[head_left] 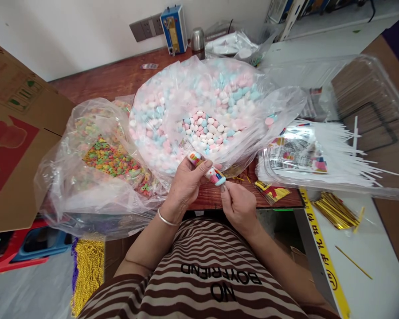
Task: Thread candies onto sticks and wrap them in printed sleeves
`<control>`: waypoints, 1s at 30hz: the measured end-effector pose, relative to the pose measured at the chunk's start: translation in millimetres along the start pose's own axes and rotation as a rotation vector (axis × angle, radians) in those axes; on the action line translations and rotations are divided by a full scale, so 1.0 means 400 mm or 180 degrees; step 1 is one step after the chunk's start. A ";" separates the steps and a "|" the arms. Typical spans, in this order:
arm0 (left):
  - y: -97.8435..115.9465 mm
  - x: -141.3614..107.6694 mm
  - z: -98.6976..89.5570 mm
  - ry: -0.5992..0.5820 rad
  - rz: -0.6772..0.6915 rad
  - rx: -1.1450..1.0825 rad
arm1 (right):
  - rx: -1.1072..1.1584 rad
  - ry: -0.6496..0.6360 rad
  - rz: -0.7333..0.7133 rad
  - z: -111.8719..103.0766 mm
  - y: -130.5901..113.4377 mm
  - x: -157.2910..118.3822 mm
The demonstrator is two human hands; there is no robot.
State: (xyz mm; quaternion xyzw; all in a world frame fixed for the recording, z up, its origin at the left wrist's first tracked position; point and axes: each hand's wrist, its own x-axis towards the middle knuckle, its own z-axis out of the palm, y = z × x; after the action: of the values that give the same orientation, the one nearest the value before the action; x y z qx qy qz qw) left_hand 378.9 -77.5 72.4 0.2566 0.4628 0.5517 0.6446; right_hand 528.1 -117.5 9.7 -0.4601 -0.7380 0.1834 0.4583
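Note:
My left hand [189, 180], with a bracelet at the wrist, grips a small, filled, colourfully printed packet [214, 175] between thumb and fingers. Its far end points up and left toward a big clear bag of pink, white and blue candies [208, 128]. My right hand [240, 206] is closed in a pinch just below the packet's near end. What lies between those fingertips is too small to make out. To the left, another open clear bag holds small orange, green and yellow ring-shaped pieces [115, 159].
A clear plastic tray [275, 180] on the right holds white sticks [346, 155] and printed wrappers [295, 150]. Gold twist ties [337, 210] lie beside it. A cardboard box [23, 133] stands at left. A blue device [174, 30] and a metal flask [197, 40] are at the wall.

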 end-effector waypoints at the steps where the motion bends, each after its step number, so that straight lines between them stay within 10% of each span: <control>1: 0.001 -0.001 -0.002 -0.0101 -0.0026 -0.0031 | 0.0475 -0.0188 0.0383 -0.002 -0.007 0.001; 7: 0.007 0.010 -0.008 -0.0444 0.0307 -0.0707 | 0.2344 -0.0866 0.1582 0.003 -0.034 0.001; 12: 0.001 0.023 0.014 0.0005 0.0299 -0.0981 | 0.0026 0.0146 0.0389 0.016 -0.022 -0.006; 16: -0.006 0.023 0.027 0.0094 0.0298 -0.1115 | -0.0644 0.0159 -0.0223 0.013 -0.015 -0.015; 25: -0.009 0.008 0.038 -0.0433 0.0217 -0.1379 | 0.3771 -0.0933 0.2414 0.009 -0.065 -0.017; 30: -0.041 -0.008 0.064 -0.0408 0.0178 -0.1239 | 0.3132 -0.0517 0.2156 0.020 -0.073 0.003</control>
State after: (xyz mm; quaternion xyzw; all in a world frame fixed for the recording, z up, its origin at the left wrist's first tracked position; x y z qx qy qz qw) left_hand 409.2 -80.3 70.9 0.1746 0.2983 0.6310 0.6946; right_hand 506.1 -130.1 26.5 -0.3880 -0.4115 0.6737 0.4756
